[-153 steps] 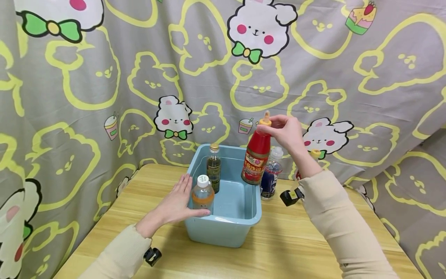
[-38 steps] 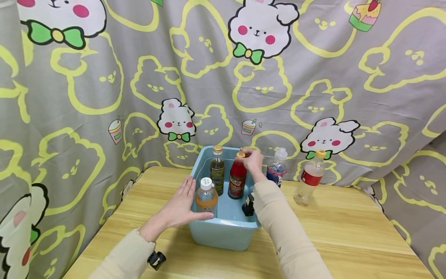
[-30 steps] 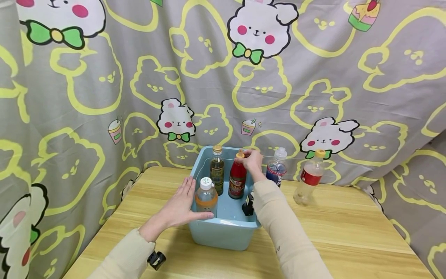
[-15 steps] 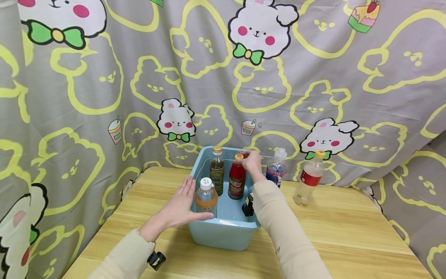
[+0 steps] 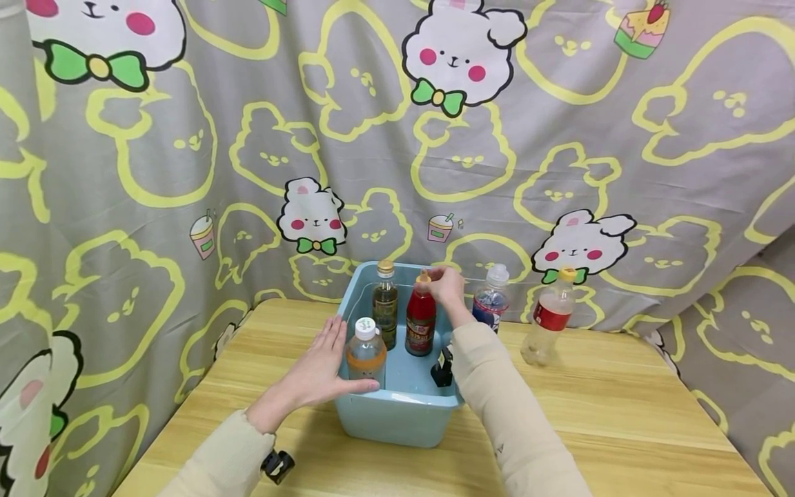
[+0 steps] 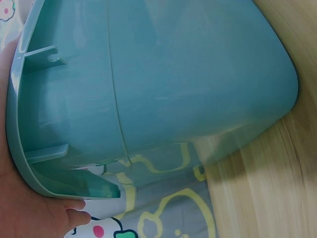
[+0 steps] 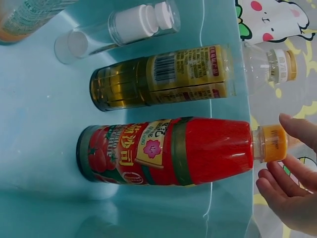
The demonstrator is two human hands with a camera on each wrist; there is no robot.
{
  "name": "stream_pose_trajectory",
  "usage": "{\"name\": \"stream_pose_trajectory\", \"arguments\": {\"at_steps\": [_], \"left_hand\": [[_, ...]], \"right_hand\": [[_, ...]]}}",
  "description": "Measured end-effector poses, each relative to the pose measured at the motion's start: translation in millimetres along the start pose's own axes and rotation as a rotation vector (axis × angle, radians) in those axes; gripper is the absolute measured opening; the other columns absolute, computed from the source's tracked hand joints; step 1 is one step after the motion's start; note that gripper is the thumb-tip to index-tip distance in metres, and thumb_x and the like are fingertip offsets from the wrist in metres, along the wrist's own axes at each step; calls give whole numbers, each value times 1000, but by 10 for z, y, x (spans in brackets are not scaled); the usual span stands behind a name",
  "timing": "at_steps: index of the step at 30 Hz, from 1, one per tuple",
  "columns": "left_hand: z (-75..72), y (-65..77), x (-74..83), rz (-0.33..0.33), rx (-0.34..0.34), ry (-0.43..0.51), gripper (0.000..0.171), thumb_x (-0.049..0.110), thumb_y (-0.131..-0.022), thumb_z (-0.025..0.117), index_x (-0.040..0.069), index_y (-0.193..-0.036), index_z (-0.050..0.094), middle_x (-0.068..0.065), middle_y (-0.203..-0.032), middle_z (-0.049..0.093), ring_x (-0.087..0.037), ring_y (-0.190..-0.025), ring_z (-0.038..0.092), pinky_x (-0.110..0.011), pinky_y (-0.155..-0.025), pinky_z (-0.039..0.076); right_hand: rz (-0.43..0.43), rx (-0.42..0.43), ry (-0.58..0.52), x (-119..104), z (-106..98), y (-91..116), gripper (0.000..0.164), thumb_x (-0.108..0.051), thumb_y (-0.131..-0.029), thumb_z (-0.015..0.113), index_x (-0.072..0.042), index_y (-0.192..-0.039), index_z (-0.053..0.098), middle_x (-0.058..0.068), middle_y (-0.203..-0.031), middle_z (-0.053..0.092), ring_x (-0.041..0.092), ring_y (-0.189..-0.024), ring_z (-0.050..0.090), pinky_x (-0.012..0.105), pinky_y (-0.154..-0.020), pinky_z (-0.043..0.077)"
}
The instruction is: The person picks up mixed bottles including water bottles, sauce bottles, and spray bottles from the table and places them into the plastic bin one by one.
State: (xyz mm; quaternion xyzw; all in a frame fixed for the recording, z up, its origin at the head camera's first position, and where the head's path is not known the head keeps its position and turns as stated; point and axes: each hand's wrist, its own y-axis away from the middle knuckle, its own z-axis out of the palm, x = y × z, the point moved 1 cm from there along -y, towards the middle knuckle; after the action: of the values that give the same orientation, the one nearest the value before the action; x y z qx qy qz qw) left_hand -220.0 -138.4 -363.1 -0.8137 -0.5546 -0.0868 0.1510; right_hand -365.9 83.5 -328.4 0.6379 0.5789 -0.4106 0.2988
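Observation:
My right hand (image 5: 446,284) pinches the yellow-orange cap of a red ketchup bottle (image 5: 420,321), thumb and fingers on opposite sides of the cap (image 7: 273,143). The bottle stands upright inside a light blue plastic tub (image 5: 397,417). My left hand (image 5: 313,366) rests on the tub's near-left corner, fingers straight along the left rim and thumb stretched over the front rim. In the left wrist view its palm (image 6: 29,208) lies against the tub's outer rim. Left of the ketchup stands a gold-capped bottle of dark liquid (image 5: 385,310); a white-capped bottle with an orange band (image 5: 366,359) stands nearest my left hand.
A clear bottle with a white top (image 7: 133,25) also stands in the tub in the right wrist view. On the table (image 5: 621,414), right of the tub, are a blue-labelled bottle (image 5: 491,304) and a yellow-capped, red-labelled bottle (image 5: 549,317). A patterned curtain (image 5: 373,138) hangs behind.
My right hand has carried the ketchup bottle from above the tub's right rim down and left into the tub. Over the last second it barely shifts. My left hand stays on the rim.

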Motion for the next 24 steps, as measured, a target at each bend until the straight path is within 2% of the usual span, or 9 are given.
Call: {"name": "stream_pose_trajectory", "arguments": {"at_steps": [9,16,24], "left_hand": [[-7,7,14,-3,3,2,118,78,-64,46,-8,-138,13,-23,-144,4,-32,-132,-1,-44,-105,11],[-6,12,12,-2,5,13,118,77,-65,47,-8,-138,13,-23,-144,5,-33,-132,1,-44,-105,12],[0,3,3,-2,1,5,118,78,-64,46,-8,-138,14,-23,-144,6,-33,-132,1,-45,-105,12]], "right_hand": [[-80,24,11,-69,-55,48,41,-18,-71,75,-1,-105,61,15,-105,60,26,-95,54,36,-78,46],[-107,18,-11,-159,-119,73,47,-22,-73,73,-1,-112,57,16,-108,58,27,-98,53,37,-81,45],[-141,26,-29,-276,-213,134,47,-26,-75,71,-2,-113,56,14,-111,57,26,-103,52,37,-85,43]]}}
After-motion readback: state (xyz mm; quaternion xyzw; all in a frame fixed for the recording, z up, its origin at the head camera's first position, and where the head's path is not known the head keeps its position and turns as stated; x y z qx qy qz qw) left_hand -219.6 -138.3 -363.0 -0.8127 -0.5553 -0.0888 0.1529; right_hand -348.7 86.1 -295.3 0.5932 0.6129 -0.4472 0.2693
